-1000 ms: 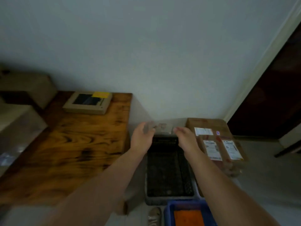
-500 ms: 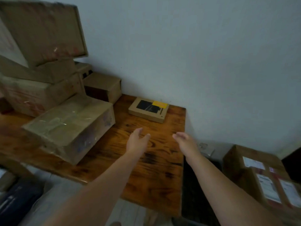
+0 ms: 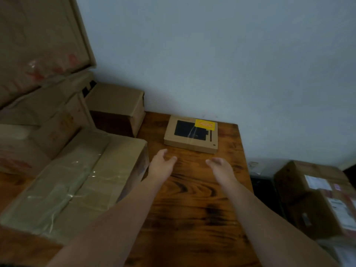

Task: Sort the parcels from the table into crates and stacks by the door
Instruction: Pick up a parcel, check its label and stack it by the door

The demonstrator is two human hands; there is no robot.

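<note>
two empty hands near a small flat box on the table

both arms reach out over the wooden table (image 3: pixel 192 199). the left hand (image 3: pixel 161 166) is spread loose, with the thumb out to the side, and it holds nothing. the right hand (image 3: pixel 219 167) is loose too, with soft bent fingers, and it holds nothing. the two hands are apart from each other, with bare wood between them.

just past the hands lies a small flat cardboard box (image 3: pixel 190 134). it has a black picture and a yellow sticker (image 3: pixel 205 124) on top. it lies flat near the back corner of the table, close to the pale wall (image 3: pixel 212 54). neither hand touches it.

to the left of the left hand lies a long taped carton (image 3: pixel 77 182), flat on the table. behind it sits a small brown box (image 3: pixel 117 106) by the wall. more big cartons (image 3: pixel 38 89) are piled up at the far left, and the top one leans.

to the right, lower than the table, stand brown parcels with white labels (image 3: pixel 316 193). between them and the table is something dark, but it is too dim to tell what it is.
</note>
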